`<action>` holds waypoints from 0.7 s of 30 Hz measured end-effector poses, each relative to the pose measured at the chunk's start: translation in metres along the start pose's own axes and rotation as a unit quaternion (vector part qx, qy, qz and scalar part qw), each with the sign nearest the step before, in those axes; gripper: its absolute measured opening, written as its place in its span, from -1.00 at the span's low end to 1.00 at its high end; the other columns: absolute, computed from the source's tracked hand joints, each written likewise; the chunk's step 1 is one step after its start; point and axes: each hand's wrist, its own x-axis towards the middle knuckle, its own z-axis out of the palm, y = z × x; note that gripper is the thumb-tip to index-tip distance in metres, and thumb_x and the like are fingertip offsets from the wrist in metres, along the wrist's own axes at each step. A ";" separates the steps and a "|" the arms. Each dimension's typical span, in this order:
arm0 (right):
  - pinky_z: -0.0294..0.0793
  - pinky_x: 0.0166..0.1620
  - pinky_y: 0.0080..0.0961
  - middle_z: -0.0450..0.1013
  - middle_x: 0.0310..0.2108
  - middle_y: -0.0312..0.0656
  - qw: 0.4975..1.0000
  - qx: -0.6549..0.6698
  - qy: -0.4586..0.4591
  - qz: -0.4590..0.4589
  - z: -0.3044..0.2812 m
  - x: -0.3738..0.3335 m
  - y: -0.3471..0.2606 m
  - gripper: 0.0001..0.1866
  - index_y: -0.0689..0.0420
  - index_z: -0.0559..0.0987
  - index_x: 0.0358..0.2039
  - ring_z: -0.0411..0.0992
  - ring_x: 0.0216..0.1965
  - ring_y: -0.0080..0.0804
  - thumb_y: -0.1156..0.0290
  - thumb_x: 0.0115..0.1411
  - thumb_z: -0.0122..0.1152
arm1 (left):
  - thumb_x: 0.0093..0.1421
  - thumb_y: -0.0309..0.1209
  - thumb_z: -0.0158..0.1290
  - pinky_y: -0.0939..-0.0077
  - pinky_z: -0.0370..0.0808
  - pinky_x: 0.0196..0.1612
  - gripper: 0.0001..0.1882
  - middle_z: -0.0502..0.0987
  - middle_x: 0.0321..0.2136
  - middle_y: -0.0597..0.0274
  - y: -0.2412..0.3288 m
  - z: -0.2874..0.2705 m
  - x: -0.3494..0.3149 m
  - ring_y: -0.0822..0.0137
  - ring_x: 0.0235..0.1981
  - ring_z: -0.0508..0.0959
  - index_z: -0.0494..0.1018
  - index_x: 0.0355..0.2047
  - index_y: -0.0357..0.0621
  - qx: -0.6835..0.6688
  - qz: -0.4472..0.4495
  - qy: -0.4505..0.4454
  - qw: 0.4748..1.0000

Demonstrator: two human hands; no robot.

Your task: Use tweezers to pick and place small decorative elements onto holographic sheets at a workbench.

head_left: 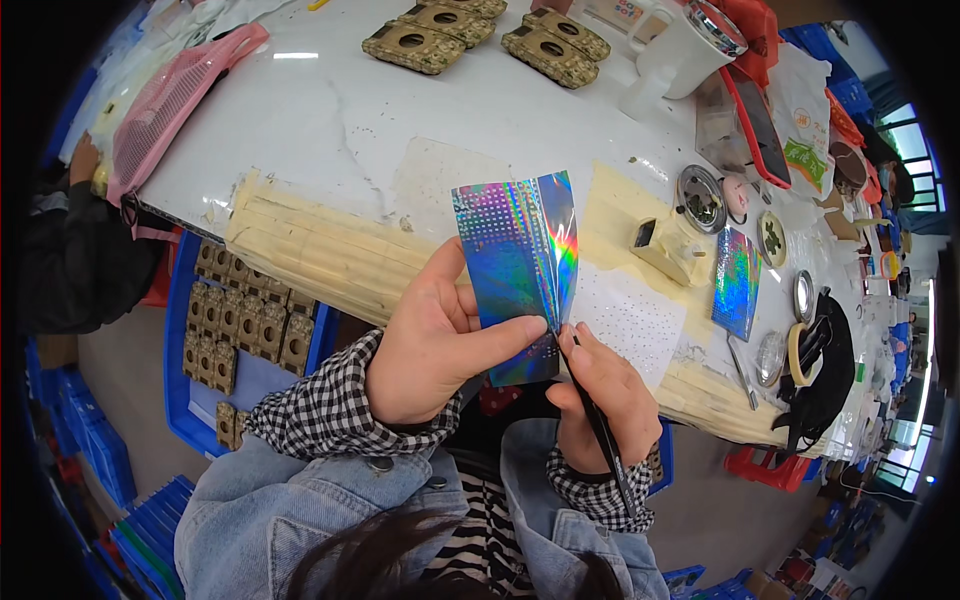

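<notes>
My left hand (425, 350) grips a shiny holographic sheet (495, 270) upright above the table's near edge, the thumb pressed across its front. Rows of small light squares cover its upper part, and a fold or lifted strip runs down its right side. Black tweezers (598, 425) are held in my right hand (615, 395), their tips at the sheet's right edge beside my left thumb. Whether the tips pinch anything is too small to tell. Behind the sheet lies white paper (640, 320) scattered with small dark specks.
Camouflage toy tank hulls (412, 48) sit at the table's far side; more fill a blue tray (320, 350) below left. To the right are another holographic sheet (736, 280), metal tweezers (742, 372), round tins (702, 198), a white mug (690, 50) and a black pouch (825, 370). Another person's sleeve (95, 260) shows left.
</notes>
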 end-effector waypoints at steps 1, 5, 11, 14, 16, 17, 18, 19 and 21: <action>0.55 -0.03 -0.18 0.53 -0.22 0.09 1.000 -0.003 -0.002 0.001 0.000 0.001 0.000 -0.56 0.32 0.50 -0.09 0.53 -0.13 -0.06 0.55 -0.01 0.38 | 0.13 -0.72 0.04 0.49 0.53 -0.05 -0.39 0.51 -0.10 0.09 0.000 0.000 0.000 0.38 -0.11 0.55 0.07 0.16 -0.25 0.002 0.000 0.000 1.000; 0.55 -0.03 -0.19 0.53 -0.21 0.09 1.000 -0.011 -0.005 0.003 0.000 0.001 -0.001 -0.55 0.31 0.50 -0.09 0.53 -0.13 -0.06 0.55 -0.02 0.39 | 0.13 -0.73 0.04 0.50 0.52 -0.05 -0.39 0.50 -0.10 0.10 0.000 0.001 0.000 0.38 -0.11 0.55 0.08 0.15 -0.25 0.004 0.005 0.006 1.000; 0.55 -0.03 -0.22 0.53 -0.20 0.07 1.000 -0.023 -0.012 0.007 -0.001 0.002 -0.003 -0.53 0.29 0.50 -0.08 0.53 -0.13 -0.06 0.55 -0.04 0.41 | 0.13 -0.73 0.04 0.50 0.51 -0.04 -0.40 0.49 -0.09 0.12 -0.001 0.001 0.000 0.39 -0.09 0.54 0.10 0.15 -0.24 0.008 0.004 0.008 1.000; 0.55 -0.03 -0.23 0.53 -0.20 0.07 1.000 -0.025 -0.009 0.005 0.000 0.002 -0.002 -0.53 0.28 0.50 -0.08 0.53 -0.13 -0.06 0.55 -0.05 0.41 | 0.12 -0.73 0.04 0.51 0.51 -0.04 -0.40 0.48 -0.08 0.12 0.000 0.002 0.000 0.40 -0.09 0.53 0.10 0.15 -0.24 0.013 -0.001 0.008 1.000; 0.56 -0.03 -0.24 0.53 -0.20 0.07 1.000 -0.025 -0.007 0.004 0.001 0.001 -0.002 -0.54 0.29 0.50 -0.09 0.53 -0.14 -0.05 0.54 -0.05 0.41 | 0.12 -0.73 0.04 0.51 0.51 -0.05 -0.40 0.48 -0.08 0.12 0.001 0.001 0.000 0.40 -0.09 0.53 0.10 0.15 -0.24 0.015 -0.007 0.007 1.000; 0.56 -0.04 -0.24 0.53 -0.20 0.07 1.000 -0.025 -0.005 0.003 0.001 0.001 -0.002 -0.54 0.29 0.50 -0.09 0.53 -0.14 -0.05 0.54 -0.05 0.41 | 0.12 -0.73 0.04 0.51 0.51 -0.05 -0.40 0.48 -0.08 0.12 0.001 0.001 -0.001 0.40 -0.10 0.53 0.10 0.15 -0.24 0.014 -0.008 0.010 1.000; 0.56 -0.04 -0.24 0.53 -0.20 0.08 1.000 -0.029 -0.005 0.001 0.001 0.001 -0.002 -0.54 0.29 0.51 -0.10 0.53 -0.14 -0.05 0.54 -0.04 0.41 | 0.12 -0.73 0.05 0.51 0.51 -0.05 -0.40 0.49 -0.08 0.12 0.001 0.001 -0.001 0.40 -0.10 0.53 0.10 0.15 -0.24 0.014 -0.010 0.012 1.000; 0.56 -0.04 -0.25 0.53 -0.21 0.08 0.999 -0.032 -0.004 -0.001 0.001 0.000 -0.001 -0.55 0.30 0.51 -0.10 0.53 -0.14 -0.04 0.53 -0.04 0.41 | 0.12 -0.73 0.05 0.52 0.51 -0.05 -0.39 0.49 -0.09 0.12 0.000 0.001 -0.001 0.41 -0.10 0.53 0.09 0.15 -0.24 0.013 -0.013 0.014 1.000; 0.56 -0.05 -0.25 0.53 -0.21 0.08 0.999 -0.036 -0.001 -0.004 0.001 0.000 -0.002 -0.56 0.31 0.51 -0.11 0.53 -0.15 -0.04 0.52 -0.03 0.40 | 0.12 -0.72 0.05 0.51 0.51 -0.05 -0.39 0.49 -0.09 0.12 0.001 0.001 0.000 0.40 -0.11 0.54 0.09 0.16 -0.24 0.007 -0.014 0.011 1.000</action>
